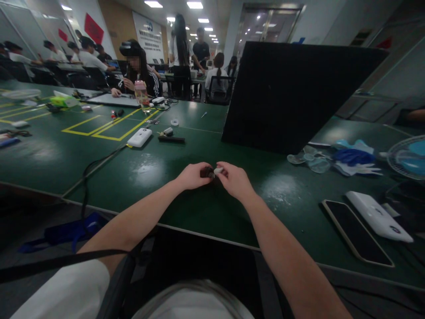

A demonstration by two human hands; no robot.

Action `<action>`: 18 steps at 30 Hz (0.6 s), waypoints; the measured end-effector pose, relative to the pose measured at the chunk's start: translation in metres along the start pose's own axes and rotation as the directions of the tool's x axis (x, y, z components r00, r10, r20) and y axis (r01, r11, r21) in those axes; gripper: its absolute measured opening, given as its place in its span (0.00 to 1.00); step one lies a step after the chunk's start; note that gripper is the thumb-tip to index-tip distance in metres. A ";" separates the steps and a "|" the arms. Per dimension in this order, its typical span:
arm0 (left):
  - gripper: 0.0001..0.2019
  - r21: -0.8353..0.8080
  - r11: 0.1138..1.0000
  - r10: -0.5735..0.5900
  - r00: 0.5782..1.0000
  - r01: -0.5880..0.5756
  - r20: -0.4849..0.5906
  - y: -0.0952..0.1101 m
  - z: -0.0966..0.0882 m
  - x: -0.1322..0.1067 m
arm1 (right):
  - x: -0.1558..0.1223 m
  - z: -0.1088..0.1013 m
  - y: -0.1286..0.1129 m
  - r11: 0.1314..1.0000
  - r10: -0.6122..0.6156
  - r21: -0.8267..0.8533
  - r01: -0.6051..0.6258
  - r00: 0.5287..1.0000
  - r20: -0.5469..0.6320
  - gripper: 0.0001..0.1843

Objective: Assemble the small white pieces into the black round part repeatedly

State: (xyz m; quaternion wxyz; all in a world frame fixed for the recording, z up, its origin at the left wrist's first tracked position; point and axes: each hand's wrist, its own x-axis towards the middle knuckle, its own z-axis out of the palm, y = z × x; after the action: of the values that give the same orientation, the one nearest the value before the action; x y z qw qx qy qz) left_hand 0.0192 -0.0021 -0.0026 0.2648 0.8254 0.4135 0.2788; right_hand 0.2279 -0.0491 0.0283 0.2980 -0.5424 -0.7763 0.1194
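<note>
Above the green tabletop [212,212], my left hand [194,176] is closed around a small dark brown piece [207,172], whose kind I cannot make out. My right hand [234,178] pinches a small white piece [218,170] between thumb and fingers. The two pieces meet or nearly meet between my fingertips; whether they touch is too small to tell. Beyond my hands lie a short black bar [171,139] and a little white-and-dark part [168,131].
A large black panel [285,97] stands ahead on the right. A phone [357,230], a white power bank [378,215], gloves [355,157] and a fan [410,153] lie to the right. Another white power bank [140,138] with a cable is at left. A person [137,71] sits across the table.
</note>
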 end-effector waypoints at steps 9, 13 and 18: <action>0.21 0.057 0.998 -0.006 1.000 0.006 -0.001 0.004 0.000 -0.001 | -0.002 0.008 -0.006 0.995 0.088 0.052 -0.082 0.991 -0.106 0.10; 0.22 0.104 0.995 0.004 1.000 -0.001 -0.027 0.003 0.002 -0.002 | 0.001 0.008 -0.004 0.984 0.099 0.155 -0.083 0.991 -0.095 0.10; 0.22 0.118 0.993 -0.022 0.999 0.026 -0.037 0.004 0.002 -0.002 | 0.000 0.003 -0.007 0.976 0.103 0.203 -0.078 0.988 -0.117 0.11</action>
State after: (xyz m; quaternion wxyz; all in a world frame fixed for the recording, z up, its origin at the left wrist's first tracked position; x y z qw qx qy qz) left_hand 0.0215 -0.0056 -0.0018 0.2113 0.8295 0.4437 0.2654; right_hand 0.2206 -0.0513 0.0295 0.3932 -0.5516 -0.7145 0.1748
